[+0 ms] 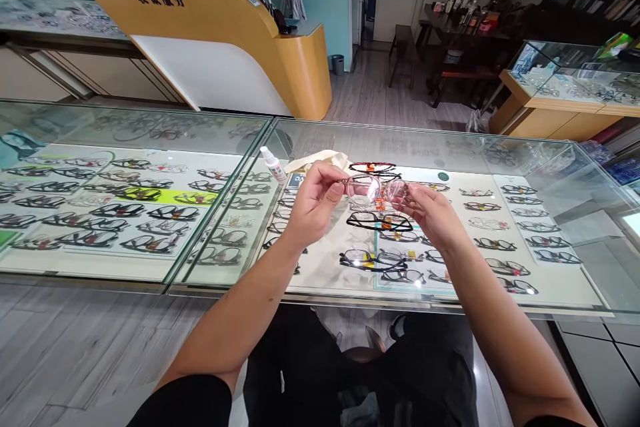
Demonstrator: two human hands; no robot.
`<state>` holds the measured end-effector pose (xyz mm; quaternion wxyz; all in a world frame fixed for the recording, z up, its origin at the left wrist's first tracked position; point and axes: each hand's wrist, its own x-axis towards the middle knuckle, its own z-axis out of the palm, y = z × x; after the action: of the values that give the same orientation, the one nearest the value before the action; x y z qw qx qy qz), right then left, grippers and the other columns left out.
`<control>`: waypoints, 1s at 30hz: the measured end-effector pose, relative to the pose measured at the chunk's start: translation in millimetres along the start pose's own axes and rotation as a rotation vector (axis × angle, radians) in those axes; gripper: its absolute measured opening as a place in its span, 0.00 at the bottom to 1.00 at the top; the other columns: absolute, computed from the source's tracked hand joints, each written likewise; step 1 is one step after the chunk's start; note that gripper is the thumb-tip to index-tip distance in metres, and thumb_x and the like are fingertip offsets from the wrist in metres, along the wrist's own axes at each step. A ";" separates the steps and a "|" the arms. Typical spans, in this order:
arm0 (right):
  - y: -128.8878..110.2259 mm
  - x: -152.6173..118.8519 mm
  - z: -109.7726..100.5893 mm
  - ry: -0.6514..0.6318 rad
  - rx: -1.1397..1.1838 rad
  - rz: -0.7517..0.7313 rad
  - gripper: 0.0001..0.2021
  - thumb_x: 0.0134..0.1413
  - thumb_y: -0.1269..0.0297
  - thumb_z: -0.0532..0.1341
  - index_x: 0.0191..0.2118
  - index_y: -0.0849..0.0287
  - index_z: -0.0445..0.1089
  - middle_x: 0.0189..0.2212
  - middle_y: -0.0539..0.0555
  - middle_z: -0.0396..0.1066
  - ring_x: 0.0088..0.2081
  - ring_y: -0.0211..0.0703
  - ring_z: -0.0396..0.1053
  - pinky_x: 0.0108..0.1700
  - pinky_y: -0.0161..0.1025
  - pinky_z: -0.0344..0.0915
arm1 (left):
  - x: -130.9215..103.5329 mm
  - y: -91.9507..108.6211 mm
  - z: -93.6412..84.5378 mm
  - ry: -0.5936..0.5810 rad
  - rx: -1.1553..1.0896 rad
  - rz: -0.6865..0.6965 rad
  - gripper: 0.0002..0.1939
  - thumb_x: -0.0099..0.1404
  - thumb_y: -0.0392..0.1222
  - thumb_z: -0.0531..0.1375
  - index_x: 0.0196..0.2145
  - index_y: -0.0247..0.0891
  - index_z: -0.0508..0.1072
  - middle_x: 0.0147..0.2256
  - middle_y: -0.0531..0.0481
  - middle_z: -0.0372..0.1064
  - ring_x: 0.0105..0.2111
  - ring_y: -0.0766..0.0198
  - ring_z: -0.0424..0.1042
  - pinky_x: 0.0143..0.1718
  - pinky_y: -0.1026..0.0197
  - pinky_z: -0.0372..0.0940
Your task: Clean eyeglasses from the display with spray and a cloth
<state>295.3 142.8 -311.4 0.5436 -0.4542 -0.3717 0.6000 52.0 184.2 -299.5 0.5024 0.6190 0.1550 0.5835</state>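
A pair of clear-framed glasses [363, 190] is held up above the glass counter between my two hands. My left hand [320, 204] pinches one side of the frame between thumb and fingers. At the other side, my right hand [433, 210] grips the frame with its fingertips. Below the hands, black glasses [380, 221] and dark glasses with a yellow tag [373, 260] lie on the counter top. Red-and-black glasses [373, 167] lie just beyond the held pair. A beige cloth [320, 158] and a white spray bottle [273, 164] are beyond my left hand.
Rows of glasses fill the glass display counter [550, 287] on both sides. A yellow-and-white service desk [305, 74] stands behind it at the left. Another glass display case [560, 97] is at the right, near a dark table [463, 24] with bottles.
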 end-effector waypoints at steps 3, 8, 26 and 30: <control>-1.9 -2.8 -0.2 0.013 -0.017 -0.035 0.20 0.53 0.43 0.76 0.43 0.53 0.84 0.51 0.56 0.84 0.48 0.47 0.83 0.57 0.46 0.78 | -0.6 2.9 2.9 -0.010 0.005 0.044 0.13 0.73 0.51 0.68 0.42 0.40 0.71 0.34 0.52 0.72 0.36 0.63 0.79 0.47 0.50 0.80; -4.6 -6.2 1.6 0.035 -0.013 -0.055 0.20 0.50 0.42 0.77 0.41 0.52 0.85 0.50 0.54 0.84 0.48 0.49 0.84 0.55 0.46 0.79 | -2.0 2.5 2.2 -0.040 0.081 0.087 0.08 0.77 0.47 0.62 0.45 0.41 0.71 0.35 0.51 0.73 0.37 0.63 0.79 0.45 0.53 0.79; -16.9 -9.1 -4.0 -0.047 0.137 -0.092 0.19 0.56 0.44 0.76 0.44 0.53 0.86 0.47 0.57 0.86 0.47 0.46 0.85 0.50 0.38 0.80 | -0.1 2.9 -12.3 0.049 0.718 0.209 0.04 0.70 0.39 0.65 0.41 0.40 0.81 0.38 0.48 0.81 0.41 0.58 0.78 0.48 0.52 0.71; -17.0 -9.2 -4.3 -0.036 0.109 -0.088 0.19 0.55 0.45 0.76 0.45 0.53 0.86 0.48 0.56 0.86 0.48 0.45 0.84 0.50 0.38 0.80 | 0.6 5.5 -16.4 0.043 0.685 0.098 0.06 0.70 0.41 0.65 0.41 0.40 0.82 0.39 0.48 0.82 0.41 0.58 0.78 0.47 0.54 0.71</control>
<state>304.7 135.7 -295.5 0.5866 -0.3961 -0.3680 0.6030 35.6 189.4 -297.8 0.2334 0.7459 0.3224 0.5340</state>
